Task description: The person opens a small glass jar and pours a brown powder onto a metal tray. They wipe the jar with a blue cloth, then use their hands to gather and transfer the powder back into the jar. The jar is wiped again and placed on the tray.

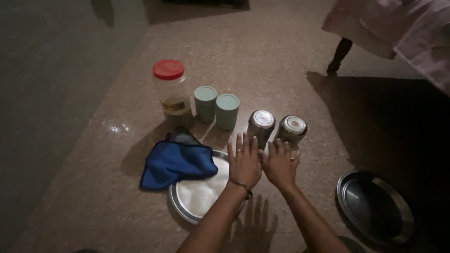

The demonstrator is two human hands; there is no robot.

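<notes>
Your left grip (244,163) is spread, fingers extended and fanned, holding nothing; its fingertips reach toward the base of the left cylindrical steel canister (260,125). Your right grip (280,164) is likewise spread flat, fingertips just beside the base of the right cylindrical steel canister (291,130); you cannot tell whether they touch it.

Both canisters stand upright on the speckled stone floor (276,56), side by side, directly ahead of your hands. Judge them as rigid, smooth and likely slippery; weight depends on contents, which the closed lids hide. Take hold around the cylindrical wall, below the lid, not by the lid itself.

Beneath your left wrist lies a round flat steel plate (197,199), partly covered by a crumpled blue cloth (176,161). Further left in the row stand two pale green lidded plastic tumblers (216,107) and a clear plastic jar with a red lid (170,89). A second round steel plate (375,206) lies well apart to your right.
</notes>
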